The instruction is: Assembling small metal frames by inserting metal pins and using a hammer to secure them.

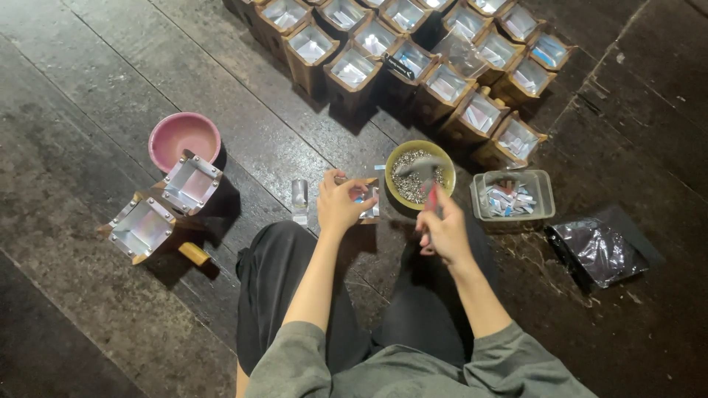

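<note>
Gripping a small foil-lined box [366,200], the left hand [341,204] holds it just beside the right hand [442,232], which clasps a red-handled hammer [426,180] above a yellow bowl [419,174].

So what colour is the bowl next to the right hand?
Yellow-green, holding small silvery bits; the head view shows the bowl.

The hammer [426,177] in the right hand [445,234] is being blurred, so its head cannot be made out clearly. The piece [368,200] in the left hand [341,202] is being largely covered by the fingers. The top row of boxes [413,9] is being cut off by the upper edge. The contents of the bowl [420,175] and the tray [512,196] are being shown too small to tell. The person's body is being cut off by the lower edge.
</note>
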